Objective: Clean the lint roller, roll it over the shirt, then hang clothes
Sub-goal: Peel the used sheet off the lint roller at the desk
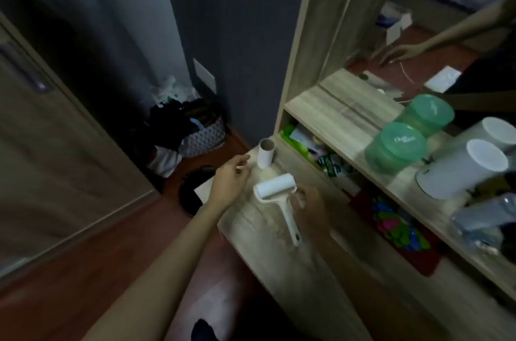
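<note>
A white lint roller (276,190) lies on the wooden desk top (279,262), its handle pointing toward me. My right hand (308,208) sits just right of the handle with loosely curled fingers near the roller's right end; the handle is outside its grasp. A white cardboard tube (266,153) stands upright at the desk's far corner. My left hand (230,183) hovers left of the roller, fingers stretched toward the tube without touching it. The frame is blurred. No shirt laid out for rolling is visible.
A patterned laundry basket (202,136) full of dark clothes stands on the floor by the wall, with a black bin (191,192) in front. A green jar (396,146) and a white canister (460,169) stand on the shelf before a mirror. A wardrobe door (55,159) is at left.
</note>
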